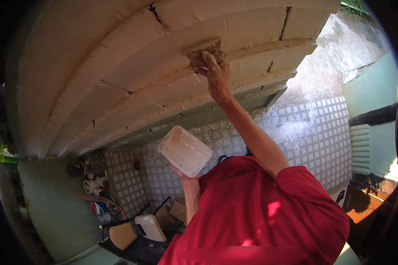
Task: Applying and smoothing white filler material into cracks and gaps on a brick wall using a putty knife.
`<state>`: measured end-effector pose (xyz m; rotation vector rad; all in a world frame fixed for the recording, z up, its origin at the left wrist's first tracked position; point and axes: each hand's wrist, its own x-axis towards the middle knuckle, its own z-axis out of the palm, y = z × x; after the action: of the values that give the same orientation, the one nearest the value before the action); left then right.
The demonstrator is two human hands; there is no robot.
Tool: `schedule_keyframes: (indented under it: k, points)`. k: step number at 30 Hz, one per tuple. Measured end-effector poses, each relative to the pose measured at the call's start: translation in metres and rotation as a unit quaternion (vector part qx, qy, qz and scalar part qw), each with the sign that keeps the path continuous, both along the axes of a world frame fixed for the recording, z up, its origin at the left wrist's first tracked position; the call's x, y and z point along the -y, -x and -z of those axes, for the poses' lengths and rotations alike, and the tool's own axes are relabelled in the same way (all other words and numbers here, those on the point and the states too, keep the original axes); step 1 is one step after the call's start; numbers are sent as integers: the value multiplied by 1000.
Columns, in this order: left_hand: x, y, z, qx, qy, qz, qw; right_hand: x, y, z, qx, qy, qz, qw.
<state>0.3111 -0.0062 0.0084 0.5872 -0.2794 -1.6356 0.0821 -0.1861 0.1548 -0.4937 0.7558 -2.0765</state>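
Note:
My right hand [216, 73] is raised to the block wall [154, 57], its fingers closed on a flat, broad scraper [205, 51] smeared with pale plaster. The scraper lies against the wall along a rough mortar joint; whether it has a handle is hidden by my fingers. Lower down, and out from the wall, my left hand [188, 173] holds up a translucent, rectangular plastic tub [185, 151] from beneath. The tub is tilted, with whitish residue over its surface; most of my left fingers are hidden behind it.
Splashes of white mark the checkered tile floor [314, 132] below. At lower left stand a chair [121, 235], a cardboard box [178, 209] and a pale, flat case-like object [150, 228]. Assorted containers [95, 185] are gathered by the green wall [57, 207].

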Motion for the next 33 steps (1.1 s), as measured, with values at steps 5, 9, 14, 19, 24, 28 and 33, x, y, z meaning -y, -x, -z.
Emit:
schedule_keyframes:
  k: [5,9,14,19,24,28,33]
  points:
    - [2,-3,-2,4,-12,-3,1000,1,0,40,27,-79,-4,996]
    - [-2,-7,2,24,3,-3,1000,29,16,30,-19,-41,-77,996]
    - [-3,-16,-3,48,-11,-3,999,8,-9,1,-70,-3,-80,994]
    - [2,-14,-6,4,-36,3,999,0,-7,33,5,-94,2,996]
    - [-1,-12,-12,-37,-44,12,998,21,11,33,-89,-55,-30,994]
    - [-1,-11,-5,17,-4,2,1000,5,29,59,-338,-88,34,936]
    - [-5,-12,-6,11,-29,-14,999,-2,97,62,-426,-135,208,870]
